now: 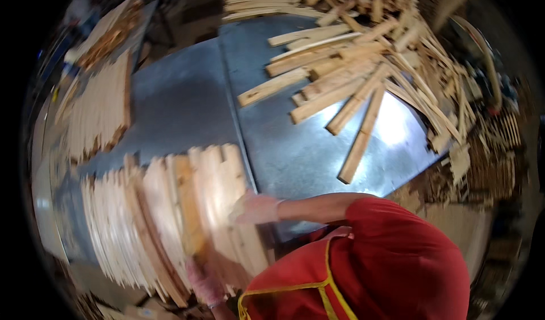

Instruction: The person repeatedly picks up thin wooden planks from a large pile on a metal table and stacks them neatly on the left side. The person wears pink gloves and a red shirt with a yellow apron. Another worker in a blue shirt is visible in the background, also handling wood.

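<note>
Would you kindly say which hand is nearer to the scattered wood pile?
Right. The right hand is at the right side of the board row, below-left of the scattered wood pile; the left hand is farther, at the row's near ends.

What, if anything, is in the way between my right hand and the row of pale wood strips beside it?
Nothing visible: your right hand is at the right side of the row of wood strips, though blur hides the exact contact. Your left hand is at the strips' near ends, not between them.
</note>
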Action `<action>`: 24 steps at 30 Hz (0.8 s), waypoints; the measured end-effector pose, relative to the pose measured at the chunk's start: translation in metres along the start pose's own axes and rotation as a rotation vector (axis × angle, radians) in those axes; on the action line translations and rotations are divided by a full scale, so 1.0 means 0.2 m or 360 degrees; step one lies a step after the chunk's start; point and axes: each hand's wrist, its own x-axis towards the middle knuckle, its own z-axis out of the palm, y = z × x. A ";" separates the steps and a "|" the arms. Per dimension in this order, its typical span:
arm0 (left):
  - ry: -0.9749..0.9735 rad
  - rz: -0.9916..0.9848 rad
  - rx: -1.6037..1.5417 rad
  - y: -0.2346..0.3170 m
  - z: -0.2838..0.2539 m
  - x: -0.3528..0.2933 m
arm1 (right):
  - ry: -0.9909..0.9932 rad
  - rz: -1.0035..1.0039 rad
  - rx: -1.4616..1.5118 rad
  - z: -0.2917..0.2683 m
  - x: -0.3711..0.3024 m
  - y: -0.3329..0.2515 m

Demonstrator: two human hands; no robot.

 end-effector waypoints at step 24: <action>-0.0932 0.1039 0.1185 1.28 1.52 -0.51 | 0.1040 -0.0899 -0.0895 -0.74 -1.18 1.22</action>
